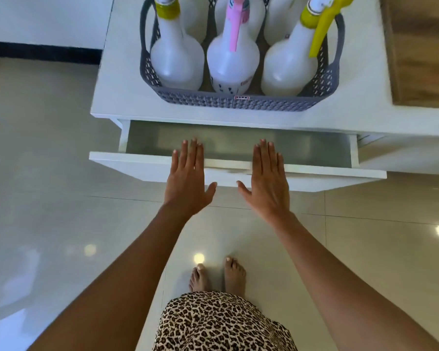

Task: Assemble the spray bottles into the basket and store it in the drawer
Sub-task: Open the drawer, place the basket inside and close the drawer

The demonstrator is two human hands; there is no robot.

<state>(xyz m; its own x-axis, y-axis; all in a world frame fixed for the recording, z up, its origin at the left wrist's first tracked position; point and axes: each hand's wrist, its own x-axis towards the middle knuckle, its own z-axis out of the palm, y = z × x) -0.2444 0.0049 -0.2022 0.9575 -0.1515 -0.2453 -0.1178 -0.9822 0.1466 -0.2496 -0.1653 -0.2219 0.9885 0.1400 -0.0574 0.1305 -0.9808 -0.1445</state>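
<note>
Head: woven-plastic basket (238, 101), flat hands (188, 181), smooth drawer (147, 165).

The basket (238, 101) is grey with a woven lattice pattern. The 3 front spray bottles (232, 64) are translucent white, 2 with yellow tops, 1 pink. The counter (117, 92) and drawer (147, 168) are white, the floor (36, 148) glossy beige, the skirt (221, 325) leopard-print.
</note>
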